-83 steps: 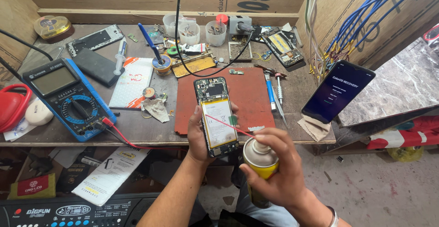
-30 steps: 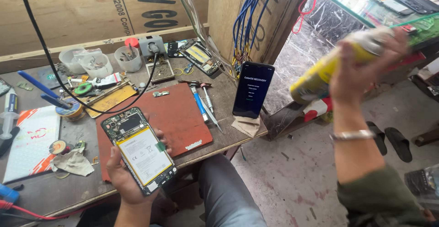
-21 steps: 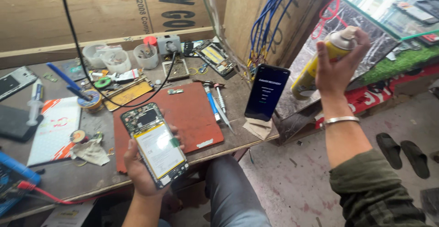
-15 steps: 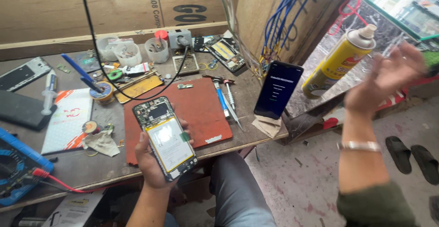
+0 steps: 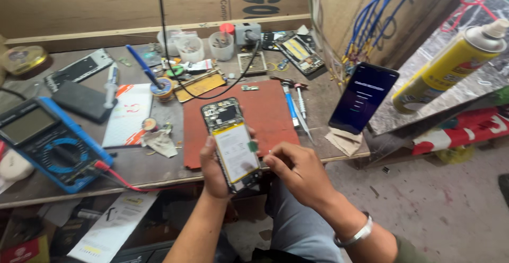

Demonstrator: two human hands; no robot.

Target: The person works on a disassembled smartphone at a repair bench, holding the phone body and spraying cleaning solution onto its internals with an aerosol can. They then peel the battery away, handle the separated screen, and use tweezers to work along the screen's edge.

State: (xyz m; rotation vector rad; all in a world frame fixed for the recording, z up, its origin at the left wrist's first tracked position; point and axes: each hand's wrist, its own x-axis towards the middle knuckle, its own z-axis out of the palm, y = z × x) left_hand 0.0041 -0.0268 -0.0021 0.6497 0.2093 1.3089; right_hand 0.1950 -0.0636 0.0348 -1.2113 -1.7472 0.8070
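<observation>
The left hand (image 5: 214, 170) is gripping the opened phone (image 5: 231, 141) from below, its long axis running away from the body. The right hand (image 5: 297, 173), holding nothing, is touching the phone's right edge with curled fingers.

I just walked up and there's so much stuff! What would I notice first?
Probably the opened phone with its insides showing, held in the left hand at the front of the bench, with the right hand touching its edge. Next, the blue multimeter on the left and the yellow spray can lying tilted on the right.
</observation>
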